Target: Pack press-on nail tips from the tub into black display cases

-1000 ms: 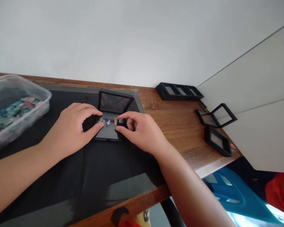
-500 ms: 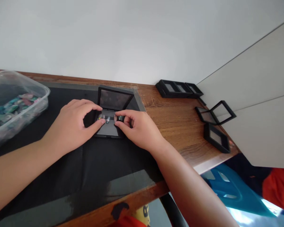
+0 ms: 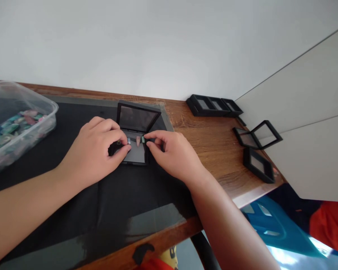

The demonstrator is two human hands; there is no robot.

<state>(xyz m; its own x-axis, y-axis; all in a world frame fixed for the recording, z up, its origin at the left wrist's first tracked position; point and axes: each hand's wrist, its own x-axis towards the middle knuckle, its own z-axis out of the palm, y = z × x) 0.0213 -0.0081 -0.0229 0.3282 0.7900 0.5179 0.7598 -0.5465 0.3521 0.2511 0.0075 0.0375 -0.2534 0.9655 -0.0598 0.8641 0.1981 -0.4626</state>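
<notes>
The person's left hand [image 3: 97, 153] and right hand [image 3: 177, 155] are bare, with slim fingers and a short nail on the left thumb [image 3: 127, 148]. The left forearm [image 3: 30, 202] and right forearm [image 3: 231, 221] are bare too, smooth, widening from narrower wrists.

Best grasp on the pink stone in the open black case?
Probably from above, fingertip on the far end of the pink stone, thumb on its narrow near tip. It lies lengthwise away from the person, both ends accessible, while the green stone crowds its right side.
</notes>
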